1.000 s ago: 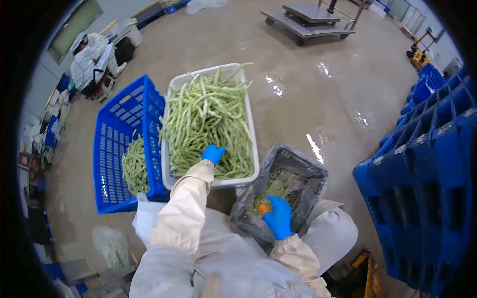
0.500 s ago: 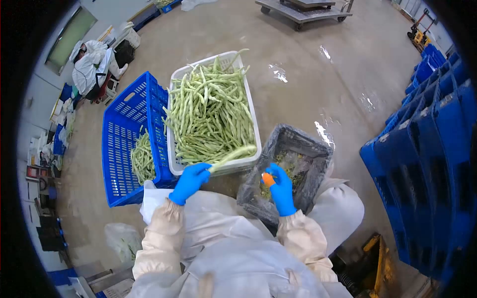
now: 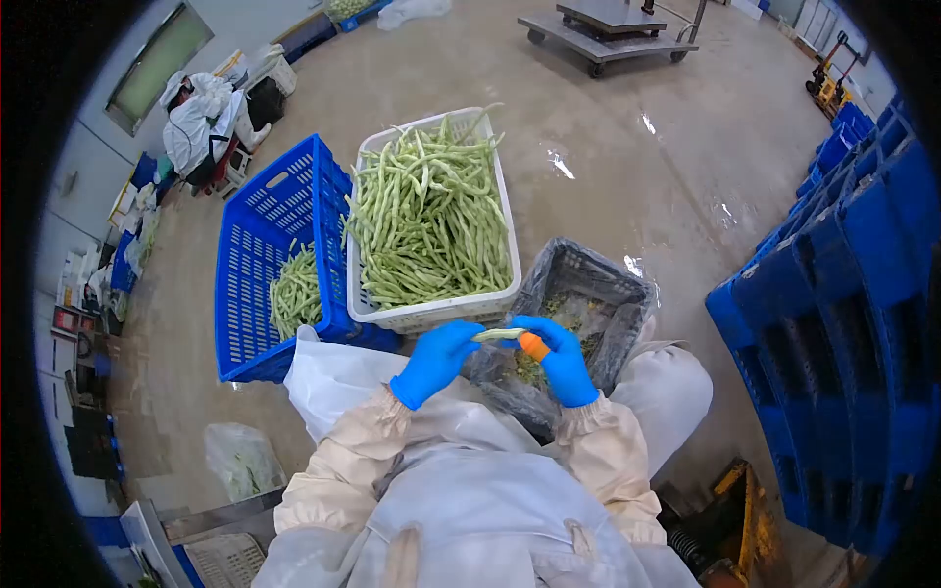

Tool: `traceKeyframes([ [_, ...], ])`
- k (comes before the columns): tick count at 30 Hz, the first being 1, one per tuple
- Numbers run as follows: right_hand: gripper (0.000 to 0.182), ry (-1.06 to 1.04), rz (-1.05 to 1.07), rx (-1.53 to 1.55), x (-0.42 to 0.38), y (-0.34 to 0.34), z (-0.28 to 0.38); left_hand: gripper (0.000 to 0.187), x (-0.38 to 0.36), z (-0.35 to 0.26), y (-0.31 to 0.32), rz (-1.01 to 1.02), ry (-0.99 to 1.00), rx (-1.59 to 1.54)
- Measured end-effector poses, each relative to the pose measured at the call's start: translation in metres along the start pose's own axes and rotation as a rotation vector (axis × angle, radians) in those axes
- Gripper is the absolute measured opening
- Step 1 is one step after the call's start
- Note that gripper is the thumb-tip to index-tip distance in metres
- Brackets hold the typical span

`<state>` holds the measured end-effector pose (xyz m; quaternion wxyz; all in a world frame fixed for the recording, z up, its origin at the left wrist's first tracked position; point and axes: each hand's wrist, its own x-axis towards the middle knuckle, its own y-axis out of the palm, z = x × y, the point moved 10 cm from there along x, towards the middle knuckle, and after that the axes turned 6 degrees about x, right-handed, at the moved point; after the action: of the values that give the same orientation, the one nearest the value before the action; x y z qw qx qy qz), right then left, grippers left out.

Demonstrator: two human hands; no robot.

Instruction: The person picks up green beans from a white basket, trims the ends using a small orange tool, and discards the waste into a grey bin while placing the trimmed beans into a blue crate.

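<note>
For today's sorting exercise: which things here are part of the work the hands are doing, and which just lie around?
In the work:
left hand
right hand
bean pod
orange tool
white crate
blue crate
lined bin

Lying about:
platform cart
stacked blue crates
plastic bag

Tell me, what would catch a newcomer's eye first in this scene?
Probably the white crate heaped with green beans at the centre, with a blue crate to its left. Just below, the left hand and right hand, in bright blue gloves, hold one bean over a lined dark bin.
</note>
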<state>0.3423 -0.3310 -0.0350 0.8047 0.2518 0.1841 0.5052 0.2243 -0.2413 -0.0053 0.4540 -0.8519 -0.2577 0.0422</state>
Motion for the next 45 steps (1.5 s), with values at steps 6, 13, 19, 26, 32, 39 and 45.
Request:
traceKeyframes([
  [6, 0.025, 0.105, 0.154, -0.124, -0.006, 0.008, -0.007, 0.023, 0.000, -0.002, -0.013, 0.017, 0.096, 0.118],
  [13, 0.020, 0.181, 0.173, -0.158, -0.007, 0.004, -0.027, 0.023, 0.000, -0.004, -0.008, 0.090, 0.121, 0.222],
  [19, 0.018, 0.192, -0.070, 0.128, -0.007, -0.007, -0.035, 0.022, -0.004, 0.014, 0.004, -0.133, -0.003, -0.034],
  [26, 0.015, 0.291, -0.166, 0.257, -0.009, -0.024, -0.070, 0.021, 0.005, 0.026, 0.046, -0.055, -0.459, -0.864],
  [32, 0.019, 0.010, -0.441, -0.513, -0.003, -0.122, -0.045, 0.040, 0.055, 0.047, -0.033, -0.372, -0.223, -1.741],
  [39, 0.024, 0.228, 0.011, 0.078, -0.007, 0.001, -0.048, 0.042, 0.071, 0.041, 0.002, -0.325, -0.253, -1.918],
  [45, 0.022, 0.250, 0.052, 0.220, -0.009, 0.008, -0.052, 0.042, 0.070, 0.037, 0.004, -0.328, -0.219, -1.914],
])
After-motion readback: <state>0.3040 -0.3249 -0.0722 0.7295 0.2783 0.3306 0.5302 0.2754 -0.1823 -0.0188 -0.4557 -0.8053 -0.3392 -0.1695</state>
